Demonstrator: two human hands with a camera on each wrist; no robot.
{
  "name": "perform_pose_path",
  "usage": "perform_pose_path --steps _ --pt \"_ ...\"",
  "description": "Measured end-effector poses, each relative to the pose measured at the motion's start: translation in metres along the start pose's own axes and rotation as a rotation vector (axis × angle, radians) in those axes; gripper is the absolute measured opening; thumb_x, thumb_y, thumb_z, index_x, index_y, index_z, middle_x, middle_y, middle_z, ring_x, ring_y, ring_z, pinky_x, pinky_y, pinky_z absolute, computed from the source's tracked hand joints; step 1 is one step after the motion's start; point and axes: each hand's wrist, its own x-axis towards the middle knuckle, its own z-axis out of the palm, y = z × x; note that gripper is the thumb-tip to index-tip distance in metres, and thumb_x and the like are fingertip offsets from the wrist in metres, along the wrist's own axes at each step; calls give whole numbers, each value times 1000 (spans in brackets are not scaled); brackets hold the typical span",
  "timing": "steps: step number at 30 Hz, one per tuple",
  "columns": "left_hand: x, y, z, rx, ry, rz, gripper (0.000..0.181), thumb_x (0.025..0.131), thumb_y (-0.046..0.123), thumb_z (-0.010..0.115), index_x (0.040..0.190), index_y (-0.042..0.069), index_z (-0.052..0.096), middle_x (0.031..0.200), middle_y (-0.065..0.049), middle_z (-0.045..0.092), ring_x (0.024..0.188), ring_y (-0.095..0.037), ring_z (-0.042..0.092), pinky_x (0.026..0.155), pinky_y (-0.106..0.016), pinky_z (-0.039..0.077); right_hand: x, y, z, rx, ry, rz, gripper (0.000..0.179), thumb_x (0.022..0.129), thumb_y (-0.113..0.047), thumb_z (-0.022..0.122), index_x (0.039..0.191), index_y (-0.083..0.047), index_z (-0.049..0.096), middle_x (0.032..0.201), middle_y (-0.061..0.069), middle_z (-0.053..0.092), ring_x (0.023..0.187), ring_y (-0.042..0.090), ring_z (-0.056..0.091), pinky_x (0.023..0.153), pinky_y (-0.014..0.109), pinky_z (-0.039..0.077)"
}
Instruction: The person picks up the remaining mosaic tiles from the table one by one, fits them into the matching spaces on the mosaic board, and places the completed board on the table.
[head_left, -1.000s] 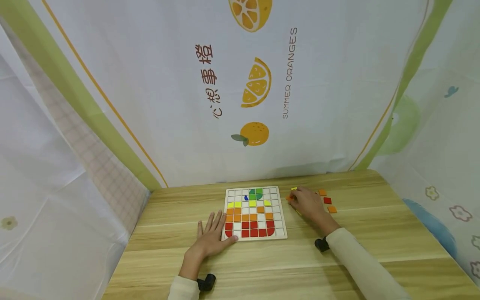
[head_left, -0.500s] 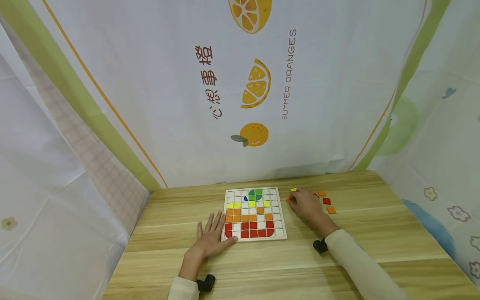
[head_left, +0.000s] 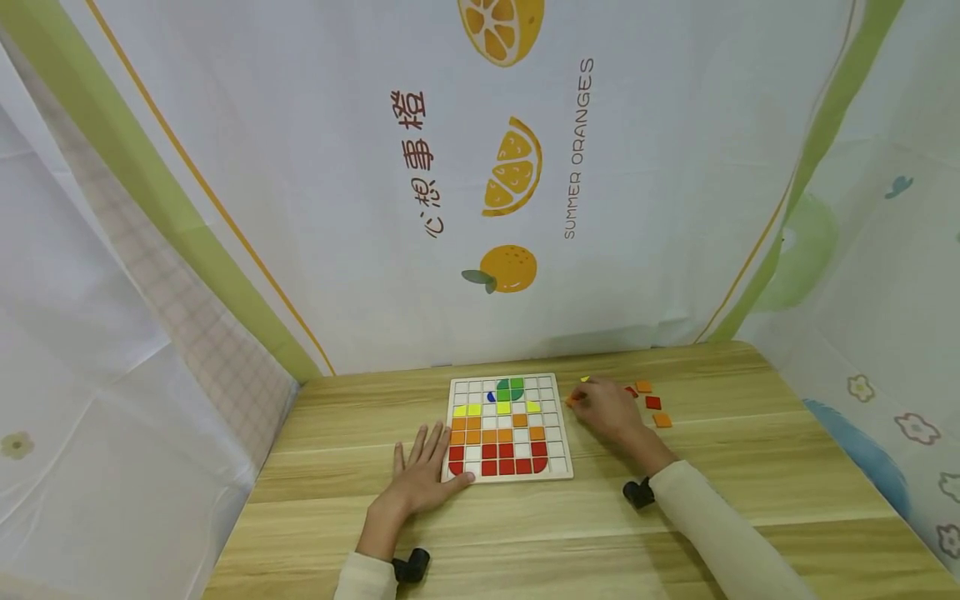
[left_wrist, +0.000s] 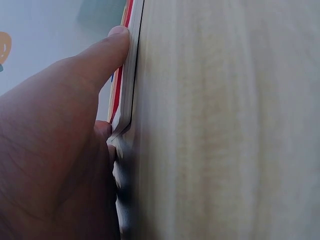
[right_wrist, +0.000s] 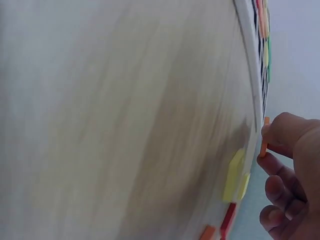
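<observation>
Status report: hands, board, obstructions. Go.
Right hand pinching orange tile, just right of board. Left hand at board's near-left corner, thumb touching it. Board partly filled. No obstruction seen between tile and board.

The left hand (head_left: pixel 420 483) lies palm down, spread, while the right hand (head_left: pixel 611 410) pinches.

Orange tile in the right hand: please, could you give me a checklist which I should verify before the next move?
1. Orange tile gripped: ok, the right hand pinches it.
2. Board steadied: ok, the left hand touches its left and near edges.
3. Bare cells available: ok, several show, some between coloured tiles.
4. Orange tile over the board: not ok, it appears just beyond the right edge.
5. Correct cell known: cannot tell, no pattern to copy is visible.
</observation>
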Motion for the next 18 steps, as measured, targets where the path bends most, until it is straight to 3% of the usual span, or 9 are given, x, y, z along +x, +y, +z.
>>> perform_pose_path --steps 5,9,15,18 --pt "0 0 -2 -13 -4 10 107 96 79 54 173 14 17 181 -10 10 168 -38 0 126 -74 -13 2 -16 -3 20 -2 -18 9 91 -20 83 99 -15 83 105 4 78 96 27 74 76 43 62" --pt "2 -3 2 4 2 -1 105 96 77 54 173 16 16 182 -6 7 169 -35 -2 127 -72 -13 4 -32 -5 21 -12 -46 9 92 -21 84 100 -17 84 112 4 79 103 27 74 79 43 62" --pt "6 -9 7 0 7 -13 104 96 76 57 173 19 17 182 -2 7 169 -32 -3 128 -71 -13 10 -52 -4 27 -8 -130 9 90 -21 87 97 -18 84 101 -2 75 85 16 66 60 25 52" --pt "6 -10 8 -2 10 -13 104 95 76 58 173 19 18 182 -2 7 169 -32 -3 128 -71 -13 13 -61 -3 22 -4 -178 7 89 -21 87 95 -19 85 99 -4 75 85 14 68 60 22 52"
